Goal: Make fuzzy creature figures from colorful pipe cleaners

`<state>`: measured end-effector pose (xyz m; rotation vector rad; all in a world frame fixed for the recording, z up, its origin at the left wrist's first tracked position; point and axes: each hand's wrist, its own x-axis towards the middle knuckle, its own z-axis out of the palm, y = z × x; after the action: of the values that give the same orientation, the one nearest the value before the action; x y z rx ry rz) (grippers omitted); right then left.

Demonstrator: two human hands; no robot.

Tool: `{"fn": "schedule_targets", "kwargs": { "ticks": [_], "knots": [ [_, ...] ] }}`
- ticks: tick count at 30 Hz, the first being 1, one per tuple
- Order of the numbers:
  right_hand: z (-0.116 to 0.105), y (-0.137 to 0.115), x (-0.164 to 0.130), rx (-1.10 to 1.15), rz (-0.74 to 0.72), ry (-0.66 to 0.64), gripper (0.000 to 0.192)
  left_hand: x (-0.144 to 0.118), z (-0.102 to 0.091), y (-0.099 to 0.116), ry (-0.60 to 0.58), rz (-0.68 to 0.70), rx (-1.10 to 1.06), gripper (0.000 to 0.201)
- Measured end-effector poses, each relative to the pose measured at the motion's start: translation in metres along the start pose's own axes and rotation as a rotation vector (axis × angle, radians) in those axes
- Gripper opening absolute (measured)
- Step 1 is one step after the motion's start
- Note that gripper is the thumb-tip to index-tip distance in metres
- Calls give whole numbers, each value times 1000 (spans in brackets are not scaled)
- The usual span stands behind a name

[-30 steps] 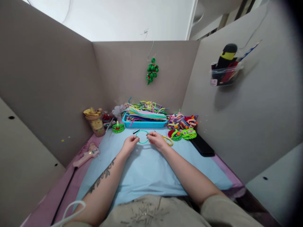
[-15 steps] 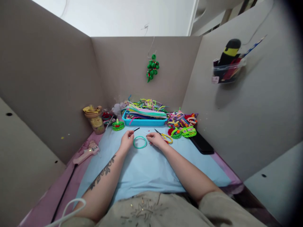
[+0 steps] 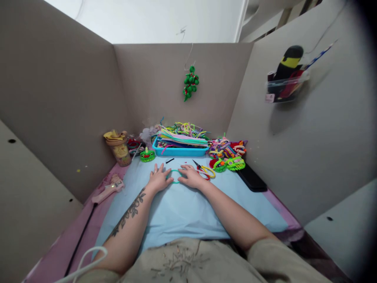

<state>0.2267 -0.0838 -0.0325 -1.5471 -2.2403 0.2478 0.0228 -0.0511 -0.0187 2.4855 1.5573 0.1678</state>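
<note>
A teal ring [image 3: 176, 171], perhaps bent pipe cleaner, lies flat on the blue sheet between my hands. My left hand [image 3: 159, 179] rests at its left side, fingers spread, with the thumb and index tips over the ring's edge. From the right, my right hand [image 3: 191, 177] reaches over the opposite edge with fingers stretched out. Both hands cover parts of the ring, and neither is seen gripping it. Beyond my left fingers lies a short black strip [image 3: 170, 160]. Scissors [image 3: 208, 171] with yellow and red handles lie beside my right hand, blades pointing away.
A blue tray [image 3: 181, 151] heaped with pipe cleaners stands at the back. Colourful fuzzy crafts [image 3: 226, 149] and a black flat case [image 3: 251, 179] are on the right. Leftward are a green craft [image 3: 147, 155], a cup [image 3: 118, 147] and a pink glue gun [image 3: 108, 191] with its cord.
My left hand has let go of the black strip, which now lies on the sheet. Both hands have opened and moved inward onto the teal ring's edges.
</note>
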Motion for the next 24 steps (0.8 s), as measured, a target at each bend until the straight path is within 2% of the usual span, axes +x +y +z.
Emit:
{"fn": "schedule_targets", "kwargs": {
  "ticks": [8,10,14,16,20,24],
  "knots": [
    [2,-3,-1,-50,-6,-73,56,-2,-1,6,-73,8,39,64],
    [1,-4,-1,-19,-5,-42,55,0,-1,6,-20,-5,16,61],
    [-2,-1,3,63,82,109,41,5,-5,0,248,-162,-71,41],
    [-2,2,5,71,123,167,34,6,-7,-3,330,-199,-116,35],
    [0,5,5,66,121,164,26,5,-7,-4,347,-152,-153,28],
    [3,1,3,77,94,142,31,4,-2,3,288,-86,-111,29]
  ]
}}
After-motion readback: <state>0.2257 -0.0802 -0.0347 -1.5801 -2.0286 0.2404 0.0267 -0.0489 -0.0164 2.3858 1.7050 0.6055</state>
